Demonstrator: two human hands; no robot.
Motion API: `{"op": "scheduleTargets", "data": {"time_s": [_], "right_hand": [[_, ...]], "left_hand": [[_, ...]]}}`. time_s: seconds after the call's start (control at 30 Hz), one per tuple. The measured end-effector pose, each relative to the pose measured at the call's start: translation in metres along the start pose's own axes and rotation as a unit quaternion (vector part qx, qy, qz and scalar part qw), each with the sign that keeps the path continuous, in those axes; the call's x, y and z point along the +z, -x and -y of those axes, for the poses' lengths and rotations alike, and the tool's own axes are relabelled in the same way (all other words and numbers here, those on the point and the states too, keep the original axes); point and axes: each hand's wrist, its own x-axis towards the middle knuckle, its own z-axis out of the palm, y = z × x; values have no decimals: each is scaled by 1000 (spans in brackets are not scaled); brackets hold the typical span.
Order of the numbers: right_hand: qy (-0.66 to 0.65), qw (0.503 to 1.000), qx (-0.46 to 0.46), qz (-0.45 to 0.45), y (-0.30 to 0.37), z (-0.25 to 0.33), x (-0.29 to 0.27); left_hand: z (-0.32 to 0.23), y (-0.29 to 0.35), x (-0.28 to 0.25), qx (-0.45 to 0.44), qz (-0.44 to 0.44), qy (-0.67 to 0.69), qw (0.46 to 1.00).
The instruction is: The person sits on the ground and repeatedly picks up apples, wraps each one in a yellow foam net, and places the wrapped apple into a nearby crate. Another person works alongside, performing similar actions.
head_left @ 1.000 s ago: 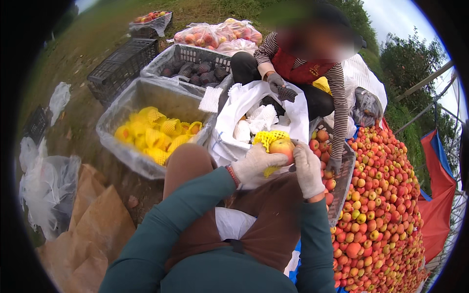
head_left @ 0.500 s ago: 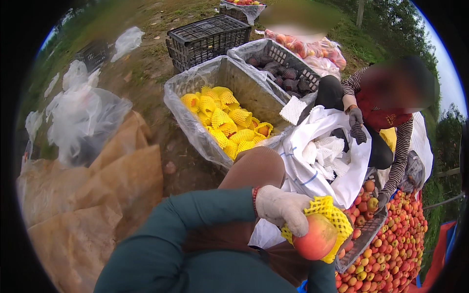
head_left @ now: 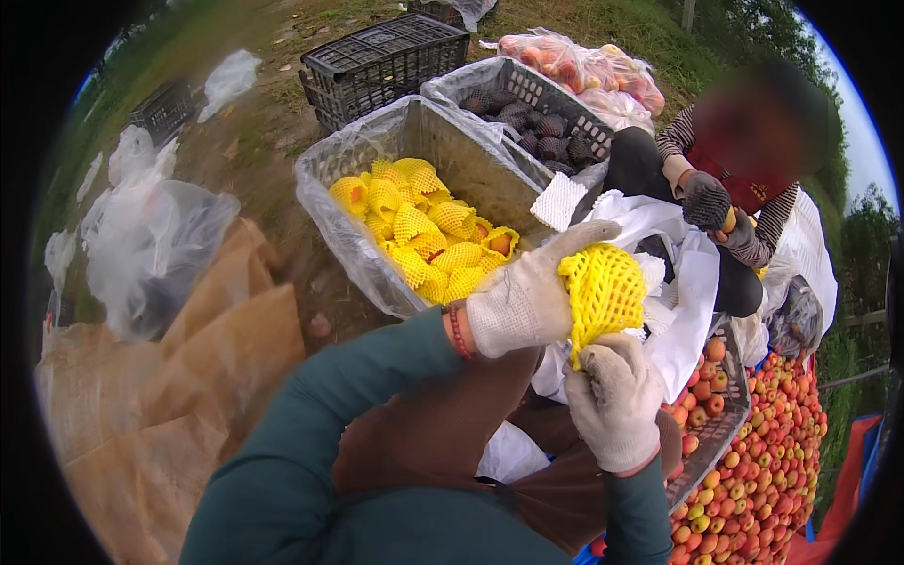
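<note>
A: What did the crates hold?
B: The plastic-lined crate (head_left: 377,160) held a heap of fruit in yellow net sleeves (head_left: 424,231), too many to count. Behind it, a second lined crate (head_left: 527,89) held dark fruit, and a third black crate (head_left: 377,56) looked bare inside.

A: And the hands?
B: Both gloved. The left hand (head_left: 527,297) was curled over one yellow-netted fruit (head_left: 603,287); the right hand (head_left: 612,400) pinched the net's lower end, above the lap. Loose red-yellow fruit (head_left: 763,452) lay piled to the right.

A: Change from half a second earlier?
B: The fruit's skin had shown bare then; now the net covered it.
</note>
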Motion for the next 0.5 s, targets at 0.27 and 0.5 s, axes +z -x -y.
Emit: {"op": "scheduleTargets", "data": {"time_s": [0.27,0.5], "right_hand": [[-23,995,41,92,-36,-55,26],[-255,904,343,24,-21,-122,14]], "left_hand": [[18,-26,-39,-170,-64,6,983],[85,-67,-113,-111,-47,-362,925]]}}
